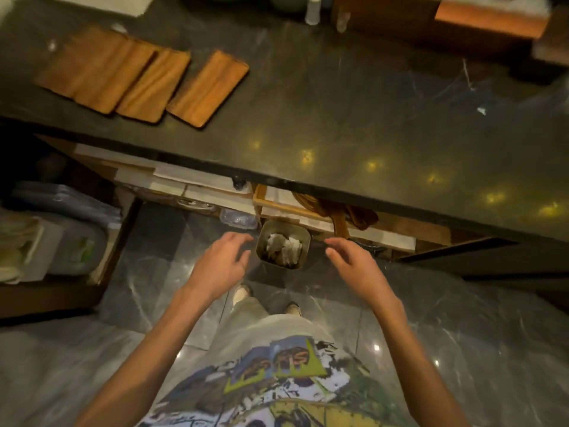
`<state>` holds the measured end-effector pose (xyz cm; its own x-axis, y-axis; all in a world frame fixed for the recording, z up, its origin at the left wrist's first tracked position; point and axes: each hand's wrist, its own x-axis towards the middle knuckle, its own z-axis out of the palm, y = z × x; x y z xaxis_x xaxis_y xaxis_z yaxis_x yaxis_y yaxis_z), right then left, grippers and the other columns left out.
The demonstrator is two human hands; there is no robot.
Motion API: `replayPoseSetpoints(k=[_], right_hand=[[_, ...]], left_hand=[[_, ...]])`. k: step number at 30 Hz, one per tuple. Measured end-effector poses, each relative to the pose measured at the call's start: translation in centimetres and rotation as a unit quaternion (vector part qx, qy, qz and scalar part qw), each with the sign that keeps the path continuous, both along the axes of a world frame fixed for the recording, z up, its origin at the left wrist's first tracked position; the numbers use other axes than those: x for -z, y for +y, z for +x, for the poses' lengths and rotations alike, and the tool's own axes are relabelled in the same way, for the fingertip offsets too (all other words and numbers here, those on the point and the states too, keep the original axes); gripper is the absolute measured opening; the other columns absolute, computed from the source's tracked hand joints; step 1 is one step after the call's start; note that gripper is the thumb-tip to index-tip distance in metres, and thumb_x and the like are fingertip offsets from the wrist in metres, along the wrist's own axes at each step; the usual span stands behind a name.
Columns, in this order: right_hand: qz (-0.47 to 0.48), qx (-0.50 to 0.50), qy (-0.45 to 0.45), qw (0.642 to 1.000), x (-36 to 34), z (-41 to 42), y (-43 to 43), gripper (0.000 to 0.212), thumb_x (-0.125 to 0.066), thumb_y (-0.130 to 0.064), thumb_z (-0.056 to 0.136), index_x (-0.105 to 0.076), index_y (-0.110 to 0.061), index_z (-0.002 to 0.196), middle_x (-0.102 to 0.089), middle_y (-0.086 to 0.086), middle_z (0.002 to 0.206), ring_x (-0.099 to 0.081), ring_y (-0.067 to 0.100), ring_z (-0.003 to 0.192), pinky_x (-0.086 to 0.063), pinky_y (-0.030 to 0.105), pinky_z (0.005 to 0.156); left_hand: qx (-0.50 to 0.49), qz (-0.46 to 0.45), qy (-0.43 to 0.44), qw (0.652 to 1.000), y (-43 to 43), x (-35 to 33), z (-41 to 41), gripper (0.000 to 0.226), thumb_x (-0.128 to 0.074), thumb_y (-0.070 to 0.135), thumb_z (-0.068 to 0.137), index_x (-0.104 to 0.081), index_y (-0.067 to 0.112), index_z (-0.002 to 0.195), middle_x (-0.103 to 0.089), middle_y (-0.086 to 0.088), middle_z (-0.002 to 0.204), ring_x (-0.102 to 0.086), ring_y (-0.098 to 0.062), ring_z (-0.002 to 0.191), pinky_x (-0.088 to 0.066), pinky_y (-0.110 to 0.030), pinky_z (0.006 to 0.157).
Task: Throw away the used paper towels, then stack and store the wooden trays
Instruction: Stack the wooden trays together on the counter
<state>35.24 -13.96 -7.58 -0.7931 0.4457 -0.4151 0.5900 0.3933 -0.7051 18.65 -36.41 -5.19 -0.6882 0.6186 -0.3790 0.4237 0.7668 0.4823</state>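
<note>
Three wooden trays lie side by side on the dark counter's left part: a wide one (92,67), a middle one (154,86) and a right one (207,87). All three look bare. Below the counter's front edge a small square metal bin (303,238) stands on the floor with crumpled white paper towels (283,246) inside. My left hand (220,263) hovers just left of the bin, fingers apart and holding nothing. My right hand (354,263) hovers just right of it, also with fingers spread and nothing in it.
The dark stone counter (338,118) runs across the view, with bottles (312,10) and wooden boxes (489,20) at its back. Under it are open shelves with white boards (197,180) and wooden utensils (338,211). A low shelf with plastic containers (61,238) stands at left.
</note>
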Motion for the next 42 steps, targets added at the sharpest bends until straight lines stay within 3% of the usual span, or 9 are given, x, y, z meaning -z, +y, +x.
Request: replayPoseSetpoints(k=[3, 9, 12, 17, 21, 27, 33, 37, 42], right_hand=[[0.053, -0.024, 0.002, 0.998, -1.9, 0.1, 1.7, 0.035, -0.050, -0.038, 0.097, -0.054, -0.031, 0.131, -0.060, -0.008, 0.129, -0.055, 0.005, 0.116, -0.049, 0.029, 0.097], [0.095, -0.047, -0.021, 0.994, -4.1, -5.0, 4.4, 0.036, -0.051, -0.035, 0.096, -0.053, -0.030, 0.131, -0.058, -0.007, 0.128, -0.054, 0.004, 0.109, -0.047, 0.024, 0.092], [0.108, -0.072, -0.031, 0.991, -4.9, -9.7, 5.0, 0.036, -0.051, -0.035, 0.097, -0.055, -0.028, 0.132, -0.060, -0.005, 0.126, -0.057, 0.009, 0.111, -0.051, 0.032, 0.096], [0.109, -0.106, -0.020, 0.988, -6.1, -19.1, 4.7, 0.037, -0.048, -0.035, 0.098, -0.053, -0.025, 0.134, -0.058, -0.004, 0.132, -0.055, 0.010, 0.119, -0.047, 0.031, 0.100], [0.104, -0.136, -0.026, 0.985, -6.4, -28.4, 3.7, 0.038, -0.048, -0.036, 0.099, -0.054, -0.024, 0.134, -0.058, -0.002, 0.134, -0.054, 0.014, 0.123, -0.046, 0.037, 0.104], [0.107, -0.153, -0.036, 0.982, -5.2, -43.3, 3.3, 0.036, -0.050, -0.032, 0.097, -0.058, -0.021, 0.130, -0.062, 0.003, 0.129, -0.057, 0.016, 0.120, -0.045, 0.037, 0.104], [0.142, -0.107, -0.041, 0.983, -2.5, -56.2, 5.8, 0.039, -0.051, -0.023, 0.095, -0.053, -0.013, 0.134, -0.057, 0.010, 0.135, -0.054, 0.026, 0.125, -0.043, 0.032, 0.098], [0.141, -0.077, -0.125, 0.979, -0.4, -59.7, 7.9, 0.060, -0.054, -0.023, 0.094, -0.032, -0.008, 0.148, -0.038, 0.014, 0.152, -0.037, 0.030, 0.140, -0.033, 0.042, 0.115], [0.156, -0.092, -0.093, 0.979, 1.7, -58.2, 8.3, 0.032, -0.054, -0.021, 0.093, -0.059, -0.010, 0.124, -0.061, 0.013, 0.126, -0.058, 0.028, 0.115, -0.048, 0.040, 0.098]], left_hand=[[-0.002, -0.008, 0.030, 1.000, -0.5, -0.8, -1.1, 0.040, -0.049, 0.033, 0.096, -0.048, 0.027, 0.135, -0.051, 0.002, 0.139, -0.054, -0.018, 0.121, -0.045, -0.036, 0.095], [-0.011, -0.001, 0.085, 0.996, -0.6, -2.4, -6.8, 0.042, -0.049, 0.035, 0.095, -0.046, 0.029, 0.137, -0.050, 0.004, 0.140, -0.052, -0.017, 0.123, -0.045, -0.036, 0.096], [-0.032, 0.012, 0.084, 0.996, -0.5, -2.9, -10.8, 0.041, -0.049, 0.035, 0.095, -0.045, 0.030, 0.136, -0.052, 0.006, 0.138, -0.053, -0.016, 0.122, -0.045, -0.036, 0.094], [-0.080, 0.015, 0.105, 0.991, -0.4, -2.4, -19.2, 0.039, -0.050, 0.035, 0.094, -0.049, 0.029, 0.133, -0.057, 0.005, 0.133, -0.056, -0.017, 0.119, -0.047, -0.036, 0.092], [-0.119, 0.024, 0.105, 0.987, -0.6, -1.8, -26.6, 0.039, -0.049, 0.036, 0.094, -0.050, 0.027, 0.131, -0.058, 0.003, 0.129, -0.055, -0.020, 0.115, -0.047, -0.036, 0.086], [-0.192, 0.044, 0.019, 0.980, 0.4, -0.5, -35.8, 0.038, -0.050, 0.029, 0.095, -0.053, 0.013, 0.129, -0.062, -0.010, 0.123, -0.056, -0.028, 0.114, -0.046, -0.039, 0.092], [-0.212, 0.018, -0.074, 0.974, 2.3, 1.2, -41.1, 0.026, -0.048, 0.028, 0.096, -0.059, 0.007, 0.105, -0.066, -0.013, 0.102, -0.062, -0.031, 0.101, -0.049, -0.041, 0.086], [-0.221, -0.032, -0.101, 0.970, 3.3, 2.2, -41.8, 0.031, -0.045, 0.032, 0.096, -0.060, 0.005, 0.096, -0.065, -0.016, 0.099, -0.061, -0.034, 0.097, -0.049, -0.039, 0.080], [-0.250, -0.041, -0.171, 0.952, 4.9, 3.7, -40.5, 0.035, -0.047, 0.032, 0.095, -0.058, 0.003, 0.111, -0.062, -0.022, 0.119, -0.058, -0.038, 0.112, -0.046, -0.038, 0.089]])
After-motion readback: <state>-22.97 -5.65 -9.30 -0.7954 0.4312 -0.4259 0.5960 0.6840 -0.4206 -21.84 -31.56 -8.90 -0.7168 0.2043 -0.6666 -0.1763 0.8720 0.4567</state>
